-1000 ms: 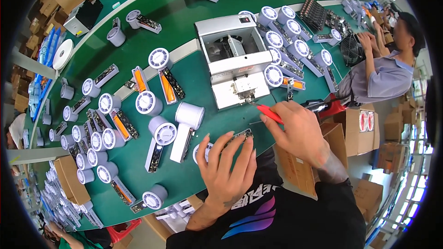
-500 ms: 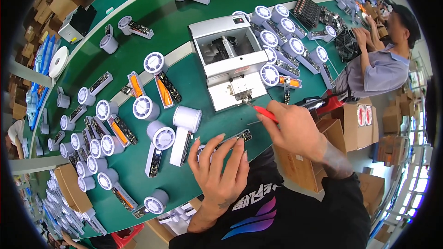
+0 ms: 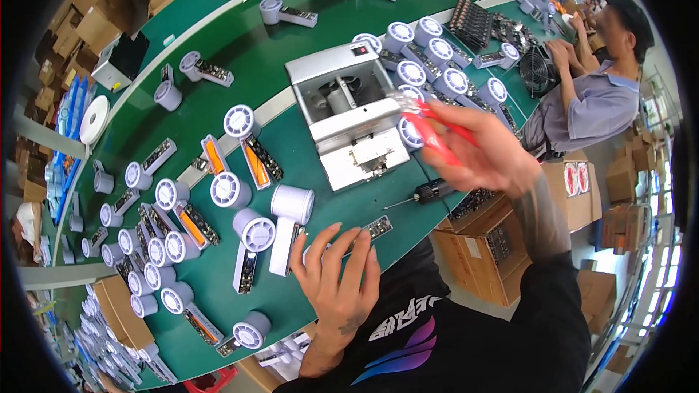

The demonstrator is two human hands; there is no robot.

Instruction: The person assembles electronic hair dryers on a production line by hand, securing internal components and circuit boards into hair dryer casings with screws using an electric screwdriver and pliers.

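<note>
2 hands: right hand (image 3: 486, 153) fingers grip blurred red-handled tweezers (image 3: 429, 122); left hand (image 3: 339, 274) fingers spread flat.

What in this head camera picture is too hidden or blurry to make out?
- Red-handled tool in the right hand: motion blur hides its tip.
- Small fan part under the left hand: fingers cover all but its circuit strip.
- Inside of the grey machine: too small.
- Far bench parts: rim distortion.

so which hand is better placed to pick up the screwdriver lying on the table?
Probably the right hand: it hovers just above the screwdriver, though it already holds a red tool. The left hand lies flat on a small part farther down the table.
</note>
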